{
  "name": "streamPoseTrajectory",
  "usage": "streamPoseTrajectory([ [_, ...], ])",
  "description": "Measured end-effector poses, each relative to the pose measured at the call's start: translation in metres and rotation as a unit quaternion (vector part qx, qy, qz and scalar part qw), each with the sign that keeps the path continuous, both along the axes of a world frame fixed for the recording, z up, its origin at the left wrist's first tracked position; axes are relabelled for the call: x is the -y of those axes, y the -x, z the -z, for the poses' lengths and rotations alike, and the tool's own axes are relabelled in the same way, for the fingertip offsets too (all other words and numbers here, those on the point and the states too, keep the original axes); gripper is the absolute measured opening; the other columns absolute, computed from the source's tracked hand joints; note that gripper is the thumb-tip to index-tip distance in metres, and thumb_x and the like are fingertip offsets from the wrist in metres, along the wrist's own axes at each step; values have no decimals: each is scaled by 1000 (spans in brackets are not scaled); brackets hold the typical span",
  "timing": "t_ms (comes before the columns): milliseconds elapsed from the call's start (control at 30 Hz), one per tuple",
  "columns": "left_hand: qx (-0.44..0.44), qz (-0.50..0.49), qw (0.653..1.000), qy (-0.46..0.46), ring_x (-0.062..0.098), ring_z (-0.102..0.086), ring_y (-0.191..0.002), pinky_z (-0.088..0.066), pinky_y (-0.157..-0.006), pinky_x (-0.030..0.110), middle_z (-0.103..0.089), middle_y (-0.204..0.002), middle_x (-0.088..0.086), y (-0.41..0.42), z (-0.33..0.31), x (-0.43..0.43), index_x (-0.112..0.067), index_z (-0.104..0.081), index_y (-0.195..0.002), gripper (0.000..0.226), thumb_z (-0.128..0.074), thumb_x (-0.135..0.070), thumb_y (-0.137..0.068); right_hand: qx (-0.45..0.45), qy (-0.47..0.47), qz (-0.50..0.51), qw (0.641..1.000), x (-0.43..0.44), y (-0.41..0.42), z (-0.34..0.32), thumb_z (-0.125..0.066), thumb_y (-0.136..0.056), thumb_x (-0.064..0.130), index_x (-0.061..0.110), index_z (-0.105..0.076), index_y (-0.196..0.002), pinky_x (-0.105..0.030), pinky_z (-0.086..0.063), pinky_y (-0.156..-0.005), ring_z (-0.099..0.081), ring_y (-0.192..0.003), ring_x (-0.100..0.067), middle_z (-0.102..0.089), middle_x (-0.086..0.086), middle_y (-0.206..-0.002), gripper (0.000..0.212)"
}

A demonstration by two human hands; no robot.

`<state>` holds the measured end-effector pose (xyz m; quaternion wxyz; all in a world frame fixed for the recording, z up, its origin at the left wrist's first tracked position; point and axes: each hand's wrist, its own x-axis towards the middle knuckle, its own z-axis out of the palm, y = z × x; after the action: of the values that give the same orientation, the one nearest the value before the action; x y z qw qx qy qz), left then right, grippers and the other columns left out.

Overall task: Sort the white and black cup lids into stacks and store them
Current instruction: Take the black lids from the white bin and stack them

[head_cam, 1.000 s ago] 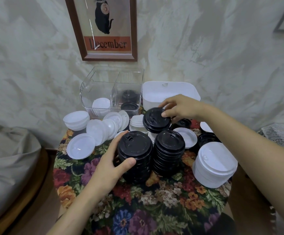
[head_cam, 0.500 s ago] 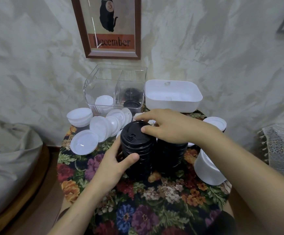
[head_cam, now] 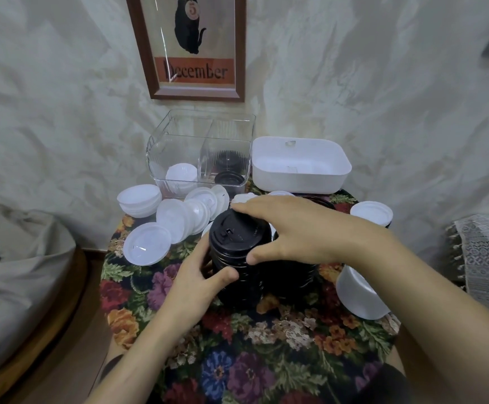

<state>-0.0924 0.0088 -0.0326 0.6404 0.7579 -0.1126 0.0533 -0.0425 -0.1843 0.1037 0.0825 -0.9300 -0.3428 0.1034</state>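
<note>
A tall stack of black lids [head_cam: 237,258] stands mid-table. My left hand [head_cam: 199,282] wraps its lower left side. My right hand [head_cam: 292,228] lies over the top black lid, fingers on its far rim and thumb on its front edge. A second black stack [head_cam: 307,275] stands just right, mostly hidden under my right hand. Loose white lids [head_cam: 147,243] and a fanned row of white lids [head_cam: 185,215] lie to the left. A white stack [head_cam: 359,295] stands at the right.
A clear divided bin [head_cam: 201,150] at the back holds a white lid and black lids. Beside it sits a white tub [head_cam: 298,164]. More white lids [head_cam: 371,212] rest at the far right. The round floral table [head_cam: 266,345] stands against the wall; a grey cushion [head_cam: 15,272] lies left.
My right hand brought a black lid from the back onto the left black stack and now covers it. My left hand stayed on the stack's side.
</note>
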Motion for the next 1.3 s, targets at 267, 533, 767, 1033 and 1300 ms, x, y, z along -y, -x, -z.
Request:
streamPoseTrajectory([
  [267, -9, 4, 1000, -6, -5, -50, -136, -44, -105, 16, -56, -144, -29, 2, 0, -2, -40, -45, -151, 107, -75, -86, -60, 98, 24, 80, 992, -6, 17, 17, -42, -75, 92, 45, -40, -150, -53, -22, -120, -44, -126, -21, -53, 6, -127, 88],
  [533, -19, 9, 1000, 7, -5, -53, -133, -42, -102, 9, -59, -142, -29, 1, -1, -3, -42, -47, -147, 101, -75, -85, -60, 64, -54, 46, 995, 4, 24, 16, -53, -95, 61, 27, -56, -104, -49, -33, -108, -44, -101, -11, -55, 16, -96, 35],
  [767, -28, 8, 1000, 4, -4, -55, -131, -44, -101, 13, -61, -139, -27, 1, -1, -4, -37, -48, -148, 103, -78, -83, -60, 10, -85, 94, 992, 6, 25, 16, -63, -92, 61, 32, -58, -132, -44, -20, -121, -39, -101, -2, -63, 16, -122, 50],
  [1033, -23, 10, 999, -23, 0, -54, -134, -42, -110, 31, -61, -141, -22, 0, 1, -7, -34, -48, -150, 107, -78, -84, -59, 14, -63, 75, 995, 2, 21, 18, -65, -87, 66, 42, -45, -149, -54, -17, -123, -41, -139, -11, -54, 18, -145, 69],
  [1300, -29, 32, 999, -33, -3, -57, -129, -43, -99, 9, -63, -137, -25, -1, 1, -8, -36, -51, -145, 88, -84, -55, -66, -14, -63, 71, 995, 2, 20, 15, -71, -90, 54, 39, -42, -151, -20, -32, -81, -45, -127, -9, -53, 18, -140, 69],
])
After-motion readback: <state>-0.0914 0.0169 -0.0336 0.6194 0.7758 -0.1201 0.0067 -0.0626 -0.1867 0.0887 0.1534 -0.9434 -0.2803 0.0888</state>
